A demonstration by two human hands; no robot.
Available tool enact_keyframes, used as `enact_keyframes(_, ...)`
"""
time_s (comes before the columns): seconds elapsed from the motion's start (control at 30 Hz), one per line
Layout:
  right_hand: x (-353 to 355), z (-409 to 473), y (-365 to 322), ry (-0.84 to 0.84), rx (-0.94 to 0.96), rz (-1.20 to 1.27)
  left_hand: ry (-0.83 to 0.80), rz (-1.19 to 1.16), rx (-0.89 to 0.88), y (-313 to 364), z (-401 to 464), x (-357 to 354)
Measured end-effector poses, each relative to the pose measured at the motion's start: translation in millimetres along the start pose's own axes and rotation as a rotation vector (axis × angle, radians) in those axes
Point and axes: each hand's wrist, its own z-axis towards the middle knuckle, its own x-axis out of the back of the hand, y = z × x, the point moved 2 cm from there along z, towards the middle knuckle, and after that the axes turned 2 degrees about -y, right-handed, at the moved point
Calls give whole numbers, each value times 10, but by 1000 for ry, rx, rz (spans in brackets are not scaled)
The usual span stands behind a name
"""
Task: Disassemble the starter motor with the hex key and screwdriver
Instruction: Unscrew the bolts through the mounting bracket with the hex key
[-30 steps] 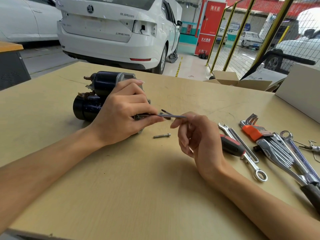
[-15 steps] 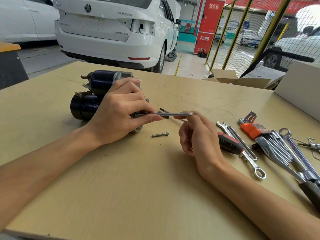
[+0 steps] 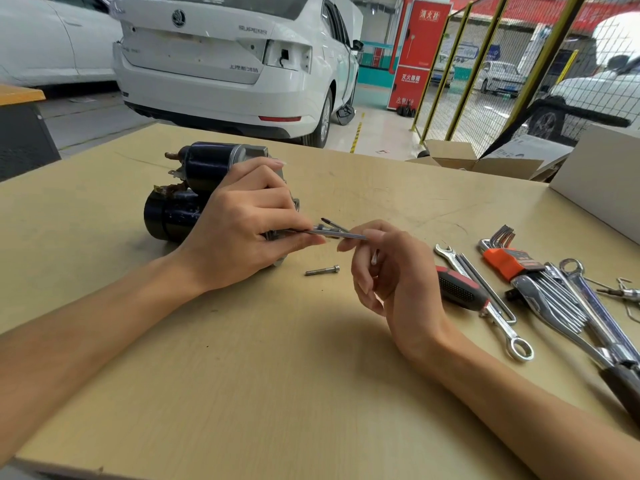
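Note:
The dark starter motor lies on its side on the wooden table, left of centre. My left hand grips its near end, fingers curled over the housing and thumb just under a thin steel hex key. The key sticks out of the motor to the right. My right hand pinches the key's free end between fingertips. A loose bolt lies on the table just below the key. The red-and-black screwdriver lies right of my right hand, its shaft hidden behind it.
Right of my hands lie a combination wrench, an orange-holder hex key set and several chrome tools. A white box and open cartons stand at the back right. A white car is parked beyond the table.
My right fingertips have shifted on the hex key's free end, which swung out to the right and came back a little. My left hand and the motor have stayed put.

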Motion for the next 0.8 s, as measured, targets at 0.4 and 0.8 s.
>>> enact_keyframes(0.4, -25, -29, -31, 135, 6, -190, 10, -25, 13, -11, 7, -5)
enact_keyframes(0.8, -11, 19, -5, 124, -48, 12, 14, -24, 31, -4, 5, -5)
